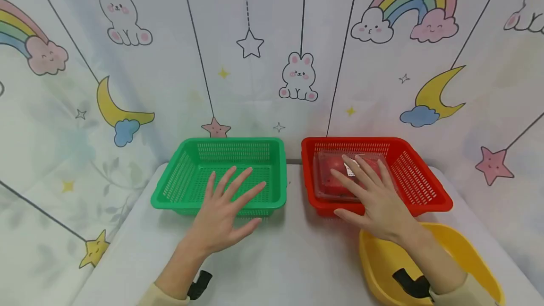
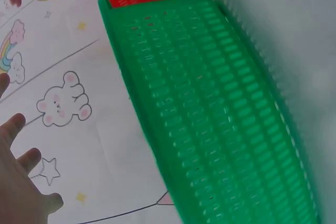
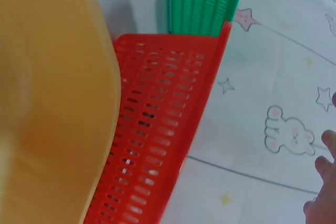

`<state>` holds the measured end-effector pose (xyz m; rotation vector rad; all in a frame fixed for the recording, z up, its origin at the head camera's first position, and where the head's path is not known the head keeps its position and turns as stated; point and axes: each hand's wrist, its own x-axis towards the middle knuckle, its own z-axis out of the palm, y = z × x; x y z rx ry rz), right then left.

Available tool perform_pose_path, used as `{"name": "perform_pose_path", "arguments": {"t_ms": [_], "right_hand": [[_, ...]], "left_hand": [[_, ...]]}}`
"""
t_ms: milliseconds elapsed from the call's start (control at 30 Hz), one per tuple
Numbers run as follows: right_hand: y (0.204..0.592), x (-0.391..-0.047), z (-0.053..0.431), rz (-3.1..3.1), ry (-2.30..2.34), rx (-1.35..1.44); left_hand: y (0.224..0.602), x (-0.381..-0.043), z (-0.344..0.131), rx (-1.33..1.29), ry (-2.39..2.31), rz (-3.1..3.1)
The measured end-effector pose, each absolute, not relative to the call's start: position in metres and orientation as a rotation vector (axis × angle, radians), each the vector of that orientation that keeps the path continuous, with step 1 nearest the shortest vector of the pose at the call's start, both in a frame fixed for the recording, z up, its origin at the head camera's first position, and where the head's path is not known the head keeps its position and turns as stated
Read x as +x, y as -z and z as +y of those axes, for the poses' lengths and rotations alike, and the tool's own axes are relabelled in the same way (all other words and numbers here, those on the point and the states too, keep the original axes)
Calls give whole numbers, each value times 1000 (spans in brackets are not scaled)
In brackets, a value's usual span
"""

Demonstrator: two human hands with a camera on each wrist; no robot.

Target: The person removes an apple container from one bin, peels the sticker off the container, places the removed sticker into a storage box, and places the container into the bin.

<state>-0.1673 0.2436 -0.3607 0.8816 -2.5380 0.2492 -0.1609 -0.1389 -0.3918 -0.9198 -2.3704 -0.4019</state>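
Note:
My left hand (image 1: 223,216), fingers spread and straight, is held in front of the green plastic basket (image 1: 278,174) and holds nothing. In the head view no object shows inside that basket. Spread the same way, my right hand (image 1: 380,207) hovers over the front of the red plastic basket (image 1: 425,178) and grips nothing. Inside the red basket, toward its left, lies a clear plastic box (image 1: 325,188) with red contents and a white label; the hand partly covers it. What the red contents are I cannot tell.
A yellow basin (image 1: 463,254) stands at the front right, under my right forearm. All of these rest on a white table (image 1: 297,254). Behind it hangs a white cloth (image 1: 263,84) printed with rabbits, stars, moons and rainbows. Black straps (image 1: 199,284) show near the wrists.

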Motion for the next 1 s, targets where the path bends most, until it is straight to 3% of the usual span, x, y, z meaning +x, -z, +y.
{"name": "perform_pose_path", "arguments": {"t_ms": [1000], "right_hand": [[381,-222,306,-2734,-649,464]], "left_hand": [[414,-192,-26,-869,1102,-2468]]}}
